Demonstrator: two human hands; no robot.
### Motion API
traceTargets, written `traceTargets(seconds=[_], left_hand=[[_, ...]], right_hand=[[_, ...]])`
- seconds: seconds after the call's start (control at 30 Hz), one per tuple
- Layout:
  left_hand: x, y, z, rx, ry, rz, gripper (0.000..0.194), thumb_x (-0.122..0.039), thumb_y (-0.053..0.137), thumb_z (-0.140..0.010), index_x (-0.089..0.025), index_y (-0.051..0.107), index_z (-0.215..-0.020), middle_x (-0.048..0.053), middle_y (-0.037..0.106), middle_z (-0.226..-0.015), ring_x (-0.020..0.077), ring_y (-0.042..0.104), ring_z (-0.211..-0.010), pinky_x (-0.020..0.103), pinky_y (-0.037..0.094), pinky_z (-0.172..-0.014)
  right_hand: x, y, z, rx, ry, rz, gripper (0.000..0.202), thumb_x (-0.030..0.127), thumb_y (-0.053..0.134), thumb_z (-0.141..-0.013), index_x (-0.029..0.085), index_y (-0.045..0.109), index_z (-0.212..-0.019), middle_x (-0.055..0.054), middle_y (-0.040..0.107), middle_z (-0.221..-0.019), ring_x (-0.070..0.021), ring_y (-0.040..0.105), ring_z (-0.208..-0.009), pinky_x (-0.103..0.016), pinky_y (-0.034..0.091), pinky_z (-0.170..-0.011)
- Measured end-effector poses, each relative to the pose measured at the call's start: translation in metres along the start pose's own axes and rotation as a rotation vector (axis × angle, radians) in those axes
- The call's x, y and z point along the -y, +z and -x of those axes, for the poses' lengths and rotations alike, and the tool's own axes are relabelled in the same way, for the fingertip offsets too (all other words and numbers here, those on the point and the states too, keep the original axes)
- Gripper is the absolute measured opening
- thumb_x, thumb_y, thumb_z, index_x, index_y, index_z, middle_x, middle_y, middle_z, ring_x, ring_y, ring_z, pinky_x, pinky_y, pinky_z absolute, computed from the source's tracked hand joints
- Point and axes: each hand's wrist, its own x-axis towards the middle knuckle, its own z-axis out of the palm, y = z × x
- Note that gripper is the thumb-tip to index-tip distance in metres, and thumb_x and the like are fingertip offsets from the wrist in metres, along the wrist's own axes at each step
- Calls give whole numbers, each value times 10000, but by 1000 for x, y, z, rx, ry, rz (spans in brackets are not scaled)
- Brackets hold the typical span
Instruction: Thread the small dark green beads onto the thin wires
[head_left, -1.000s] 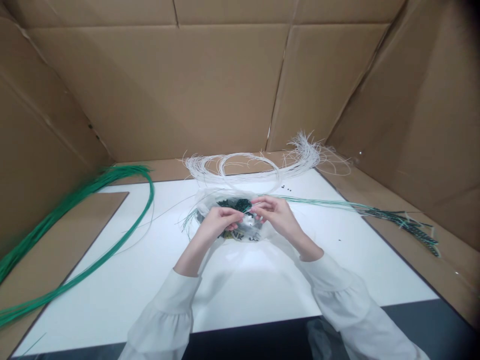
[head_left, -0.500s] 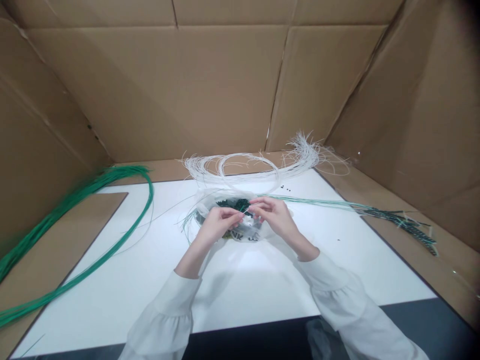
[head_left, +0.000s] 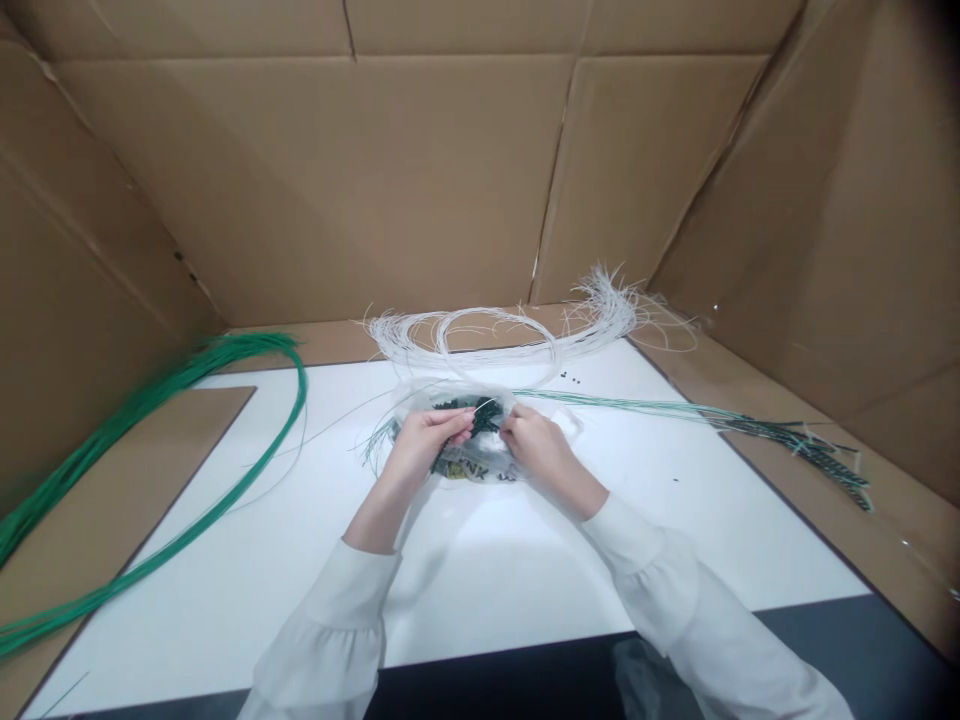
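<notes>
A clear plastic bag (head_left: 459, 470) with dark lettering lies on the white board, holding many small dark-green pieces (head_left: 489, 412) whose exact kind I cannot make out. Over its left side, my left hand (head_left: 427, 440) pinches a thin wire (head_left: 486, 406), whose pale tip sticks out past the fingertips to the right. My right hand (head_left: 544, 445) is at the bag's right side with its fingers curled together and pointing in among the contents. Whatever those fingertips grip is too small or hidden to tell.
Bundled green wires (head_left: 259, 470) curve along the left. A coil of white wires (head_left: 495, 345) lies at the back. Green strands run right to a bunch with dark beaded-looking ends (head_left: 825, 460). Tiny dark bits (head_left: 570, 378) lie behind the bag. Cardboard walls (head_left: 450, 180) enclose the board.
My right hand has moved away from the left fingertips, slightly right and down into the bag. My left hand has shifted a little left, still pinching the wire.
</notes>
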Motion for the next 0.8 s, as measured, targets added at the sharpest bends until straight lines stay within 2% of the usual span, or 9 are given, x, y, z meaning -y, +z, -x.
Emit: traceTargets(seconds=[0.1,0.17,0.3,0.37,0.47,0.53,0.63,0.8], left_hand=[[0,0,1,2,31,-5,238,-275,757,-554,-126,739,-738,15,613,-591,73,464,-539,205,375,-558],[-1,0,2,8,46,-14,240,-284,750,-562,-127,739,-745,4,583,-561,68,435,-523,200,346,-531],[-3,1,3,17,54,-46,213,-267,713,-586,-130,736,-746,0,560,-546,73,417,-507,204,315,-503],[-5,2,4,-7,67,-67,187,-259,686,-599,-134,734,-729,-4,555,-530,77,419,-504,204,314,-500],[-6,4,7,-77,145,-137,194,-291,675,-613,-141,734,-722,-1,574,-539,83,422,-512,203,321,-500],[-7,5,10,-93,202,-186,233,-333,682,-621,-148,737,-752,15,620,-605,95,443,-542,209,345,-520],[-7,7,13,-45,256,-215,266,-372,678,-643,-165,738,-800,35,666,-723,116,487,-612,220,385,-569],[-8,10,16,4,337,-264,215,-347,685,-655,-174,743,-770,17,621,-646,109,480,-603,217,380,-568]], right_hand=[[2,-4,1,-31,-5,-21,192,166,453,-812,151,641,-779,-101,630,-856,-192,586,-786,-261,425,-650],[4,-9,1,-83,-5,-173,163,157,475,-804,151,637,-801,-86,651,-817,-186,598,-752,-278,435,-673],[6,-20,2,-144,92,-790,83,218,593,-736,168,652,-764,-40,678,-707,-165,619,-632,-295,477,-649],[8,-25,2,-143,150,-1115,120,261,671,-662,169,668,-738,-34,684,-680,-167,629,-618,-298,498,-629],[10,-32,3,-137,222,-1422,190,274,736,-587,164,693,-736,-40,702,-698,-162,645,-639,-292,517,-641],[11,-35,4,-130,243,-1528,201,264,753,-571,162,701,-736,-47,710,-723,-146,649,-639,-268,521,-638],[12,-38,6,-114,260,-1638,195,238,769,-550,161,702,-715,-42,712,-718,-111,639,-603,-216,515,-602],[15,-43,7,-77,266,-1757,175,206,782,-526,170,689,-670,-14,701,-669,-72,608,-554,-167,496,-559]])
